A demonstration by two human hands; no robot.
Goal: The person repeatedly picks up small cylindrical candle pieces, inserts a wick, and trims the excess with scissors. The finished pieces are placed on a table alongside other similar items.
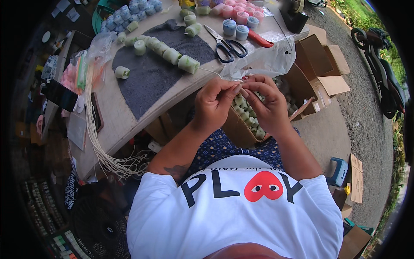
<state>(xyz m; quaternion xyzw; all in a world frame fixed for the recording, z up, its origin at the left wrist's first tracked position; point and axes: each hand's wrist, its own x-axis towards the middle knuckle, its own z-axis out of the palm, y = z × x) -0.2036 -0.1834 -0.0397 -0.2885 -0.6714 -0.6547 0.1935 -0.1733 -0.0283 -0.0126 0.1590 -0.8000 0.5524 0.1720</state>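
My left hand (214, 102) and my right hand (271, 101) meet just past the near edge of the table, thumbs and fingertips pinched together. A thin white cord (210, 71) runs into the left fingertips from a row of pale green and white candles (188, 64) that looks threaded on it. Something small at the right fingertips is too tiny to make out. The row lies on a dark grey cloth (148, 93), with a loose candle (122, 72) to its left. Scissors with dark blue handles (226, 46) lie beyond my hands, blades parted.
A red-handled tool (260, 39) lies by a clear plastic bag (263, 58). Pink candles (243, 17) and blue candles (129, 16) stand farther back. Long white cords (92, 129) hang off the table's left side. Below my hands, a cardboard box (237, 129) holds more green candles.
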